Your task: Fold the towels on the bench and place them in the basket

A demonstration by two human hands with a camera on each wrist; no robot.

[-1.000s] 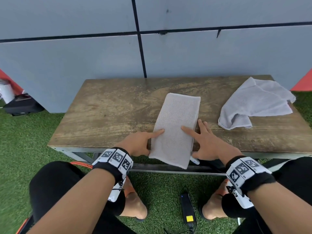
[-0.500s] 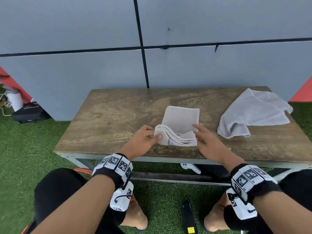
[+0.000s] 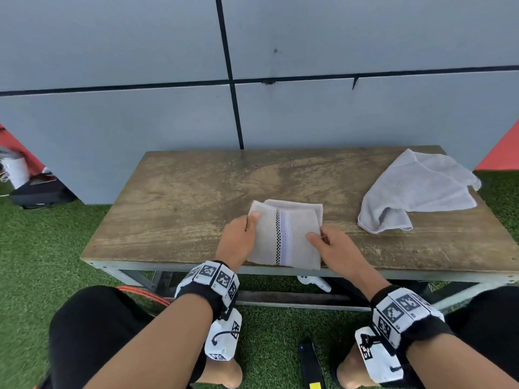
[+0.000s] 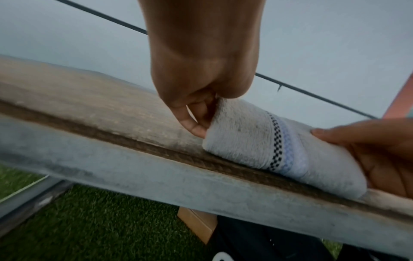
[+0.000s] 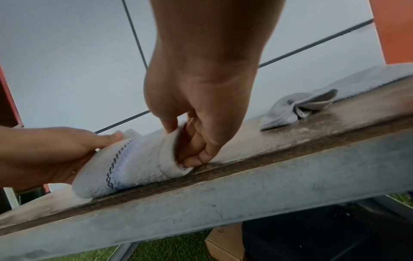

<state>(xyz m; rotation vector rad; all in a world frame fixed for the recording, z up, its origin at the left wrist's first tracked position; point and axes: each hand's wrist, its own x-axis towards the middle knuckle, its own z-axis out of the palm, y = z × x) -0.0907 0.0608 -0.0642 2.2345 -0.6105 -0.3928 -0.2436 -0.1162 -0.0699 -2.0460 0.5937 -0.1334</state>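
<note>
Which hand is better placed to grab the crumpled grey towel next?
Right. The crumpled grey towel lies at the bench's right end, nearer the right hand; the left hand would have to cross the folded striped towel.

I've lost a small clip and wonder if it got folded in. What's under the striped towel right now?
Only the bench shows around the striped towel. Both hands' fingers are tucked under its side edges. Anything between its layers or beneath its middle is covered.

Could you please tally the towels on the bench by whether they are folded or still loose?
Folded, gripped at its sides by the left hand and right hand: 1, the striped towel
Loose and crumpled: 1, the grey towel
Total on the bench: 2 towels
</note>
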